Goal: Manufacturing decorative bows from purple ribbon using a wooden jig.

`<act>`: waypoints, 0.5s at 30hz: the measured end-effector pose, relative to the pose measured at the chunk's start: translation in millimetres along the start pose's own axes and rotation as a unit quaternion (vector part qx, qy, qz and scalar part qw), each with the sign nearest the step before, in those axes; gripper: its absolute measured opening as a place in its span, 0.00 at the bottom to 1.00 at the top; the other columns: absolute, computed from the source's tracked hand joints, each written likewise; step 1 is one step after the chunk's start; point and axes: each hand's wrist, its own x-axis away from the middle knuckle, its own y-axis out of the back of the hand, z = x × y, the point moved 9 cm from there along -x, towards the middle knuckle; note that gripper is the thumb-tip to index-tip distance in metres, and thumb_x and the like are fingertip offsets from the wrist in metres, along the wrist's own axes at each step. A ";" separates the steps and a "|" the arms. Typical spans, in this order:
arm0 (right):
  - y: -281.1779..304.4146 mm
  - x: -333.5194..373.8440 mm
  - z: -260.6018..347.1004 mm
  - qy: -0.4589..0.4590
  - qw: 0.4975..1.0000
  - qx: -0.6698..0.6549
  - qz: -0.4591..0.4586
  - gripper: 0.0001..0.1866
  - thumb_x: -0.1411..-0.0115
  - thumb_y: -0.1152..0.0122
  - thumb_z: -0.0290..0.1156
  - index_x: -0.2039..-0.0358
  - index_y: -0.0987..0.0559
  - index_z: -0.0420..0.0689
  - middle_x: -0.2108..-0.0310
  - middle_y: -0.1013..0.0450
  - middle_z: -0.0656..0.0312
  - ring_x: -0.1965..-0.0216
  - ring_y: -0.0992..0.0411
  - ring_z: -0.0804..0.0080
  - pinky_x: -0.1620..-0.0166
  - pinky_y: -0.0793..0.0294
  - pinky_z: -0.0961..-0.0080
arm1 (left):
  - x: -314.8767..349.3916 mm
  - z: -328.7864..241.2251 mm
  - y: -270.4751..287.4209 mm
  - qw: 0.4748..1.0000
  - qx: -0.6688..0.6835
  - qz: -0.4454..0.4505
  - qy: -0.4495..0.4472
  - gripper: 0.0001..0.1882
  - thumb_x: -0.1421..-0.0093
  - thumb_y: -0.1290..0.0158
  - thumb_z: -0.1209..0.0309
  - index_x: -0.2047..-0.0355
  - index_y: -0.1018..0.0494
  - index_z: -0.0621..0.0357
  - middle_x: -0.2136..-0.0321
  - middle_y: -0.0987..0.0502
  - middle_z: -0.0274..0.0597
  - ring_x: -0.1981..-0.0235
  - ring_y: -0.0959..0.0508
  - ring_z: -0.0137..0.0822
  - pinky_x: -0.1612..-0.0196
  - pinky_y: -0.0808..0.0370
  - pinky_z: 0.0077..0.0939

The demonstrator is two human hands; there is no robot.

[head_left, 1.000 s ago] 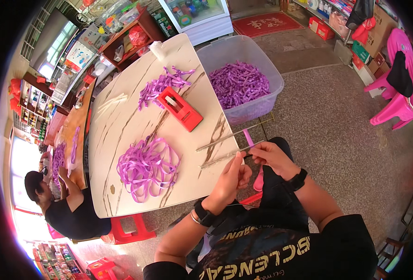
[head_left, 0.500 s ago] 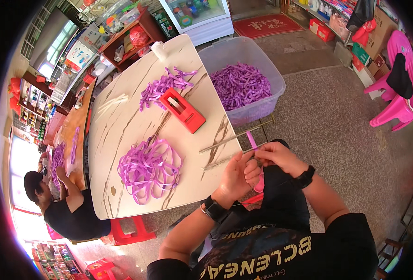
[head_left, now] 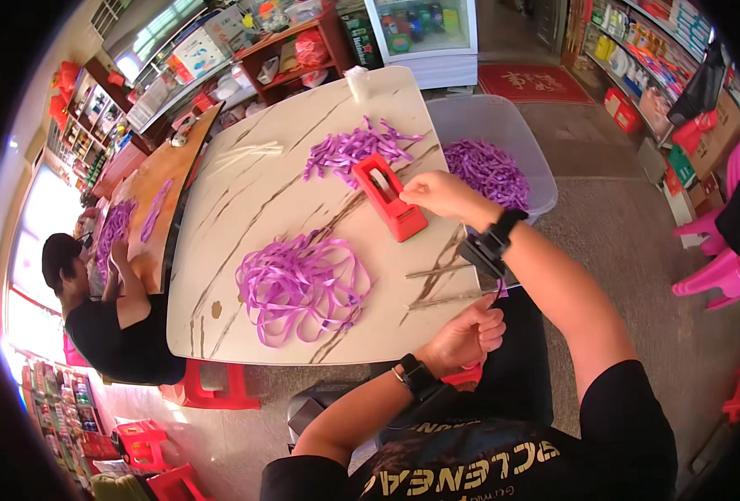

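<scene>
My left hand is closed just off the table's near right edge. A narrow purple ribbon rises from its fingertips. My right hand reaches over the table, thumb and fingertips pinched against the side of a red tape dispenser. Whatever the pinch holds is too small to make out. The dispenser has a pale tape roll in it. Left of it lies a loose tangle of purple ribbon. Beyond it is a pile of short purple ribbon pieces. Two thin rods stick out at the table edge beside my left hand.
A clear plastic tub full of purple ribbons stands right of the marble-patterned table. White strips and a white cup-like roll lie toward the back. Another person works at a wooden table on the left. Pink chairs stand right.
My right hand has left my left hand and moved up and forward to the tape dispenser. My left hand has stayed near the table edge. The view has shifted.
</scene>
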 end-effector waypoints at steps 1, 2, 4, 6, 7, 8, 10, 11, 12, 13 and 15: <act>-3.5 -8.9 -8.8 -0.050 0.998 0.043 0.002 0.14 0.49 0.42 0.37 0.69 0.23 0.38 0.75 0.25 0.62 0.72 0.30 0.80 0.67 0.33 0.82 | 0.4 -0.1 -0.8 1.000 -0.005 0.000 0.001 0.10 0.46 0.58 0.75 0.64 0.37 0.47 0.83 0.46 0.28 0.81 0.44 0.23 0.79 0.46 0.15; -6.0 -15.8 -11.3 -0.047 0.998 0.045 0.003 0.14 0.49 0.42 0.37 0.69 0.23 0.38 0.75 0.25 0.62 0.72 0.30 0.80 0.67 0.33 0.82 | 0.5 -0.6 -3.3 1.000 -0.006 -0.022 0.006 0.08 0.47 0.56 0.76 0.72 0.42 0.46 0.82 0.45 0.27 0.82 0.44 0.22 0.79 0.47 0.15; -16.6 -25.1 -18.7 -0.043 0.997 -0.034 0.055 0.13 0.50 0.41 0.38 0.74 0.22 0.40 0.77 0.25 0.63 0.73 0.30 0.79 0.66 0.33 0.81 | -0.3 -0.6 -6.5 1.000 -0.015 -0.024 0.005 0.09 0.47 0.56 0.76 0.73 0.43 0.46 0.82 0.45 0.27 0.82 0.44 0.22 0.79 0.47 0.15; -16.4 -26.1 -13.2 -0.027 0.996 -0.054 0.061 0.13 0.50 0.41 0.39 0.75 0.22 0.41 0.77 0.26 0.64 0.75 0.31 0.81 0.68 0.34 0.82 | 0.2 -1.4 -6.3 0.999 -0.021 -0.028 0.003 0.09 0.47 0.56 0.77 0.74 0.44 0.46 0.81 0.45 0.27 0.82 0.44 0.22 0.79 0.47 0.15; -15.1 -25.6 -9.6 -0.013 0.995 -0.075 0.064 0.12 0.50 0.41 0.40 0.76 0.22 0.43 0.78 0.26 0.65 0.76 0.32 0.83 0.70 0.36 0.83 | -0.4 -2.0 -6.0 0.999 -0.029 -0.032 0.004 0.11 0.47 0.55 0.77 0.75 0.45 0.46 0.81 0.45 0.27 0.82 0.44 0.21 0.80 0.48 0.14; -12.4 -21.5 -3.0 -0.014 0.995 -0.075 0.063 0.12 0.50 0.41 0.40 0.76 0.22 0.43 0.78 0.26 0.65 0.76 0.32 0.83 0.70 0.36 0.83 | -0.7 -1.9 -5.4 0.999 -0.036 -0.035 0.004 0.12 0.47 0.55 0.77 0.76 0.47 0.46 0.81 0.45 0.27 0.82 0.45 0.21 0.80 0.48 0.14; -7.4 -10.2 14.8 -0.041 0.987 -0.145 0.048 0.12 0.50 0.41 0.40 0.77 0.22 0.45 0.79 0.27 0.68 0.79 0.35 0.87 0.74 0.41 0.85 | 1.7 -3.8 -2.4 0.999 -0.039 -0.037 0.000 0.10 0.47 0.55 0.77 0.74 0.44 0.46 0.81 0.45 0.27 0.83 0.45 0.21 0.80 0.48 0.14; -5.6 -3.8 19.7 -0.042 0.987 -0.145 0.048 0.12 0.50 0.41 0.40 0.77 0.22 0.45 0.79 0.27 0.68 0.79 0.35 0.87 0.74 0.41 0.85 | 2.4 -4.7 -2.1 0.998 -0.046 -0.037 -0.001 0.10 0.47 0.55 0.77 0.71 0.42 0.46 0.81 0.45 0.27 0.83 0.45 0.20 0.81 0.49 0.13; -8.7 4.4 23.5 -0.041 0.987 -0.141 0.070 0.11 0.50 0.41 0.40 0.77 0.22 0.45 0.79 0.27 0.69 0.80 0.37 0.88 0.76 0.44 0.86 | 2.9 -4.9 -2.6 0.998 -0.045 -0.037 -0.001 0.10 0.47 0.55 0.77 0.71 0.42 0.46 0.81 0.45 0.27 0.83 0.45 0.20 0.81 0.49 0.13; -13.6 12.2 24.4 -0.040 0.985 -0.137 0.092 0.11 0.50 0.41 0.40 0.76 0.22 0.46 0.79 0.27 0.71 0.81 0.39 0.88 0.78 0.47 0.87 | 3.6 -4.4 -3.2 0.998 -0.045 -0.039 0.004 0.11 0.47 0.55 0.77 0.67 0.41 0.46 0.82 0.45 0.27 0.83 0.46 0.20 0.81 0.50 0.13; -23.8 24.5 10.7 -0.039 0.976 -0.177 0.119 0.11 0.51 0.39 0.39 0.75 0.22 0.44 0.78 0.26 0.69 0.79 0.37 0.86 0.74 0.42 0.87 | 2.1 -2.3 -4.5 0.998 -0.047 -0.036 0.013 0.13 0.47 0.55 0.78 0.63 0.40 0.47 0.82 0.45 0.27 0.84 0.46 0.20 0.82 0.50 0.13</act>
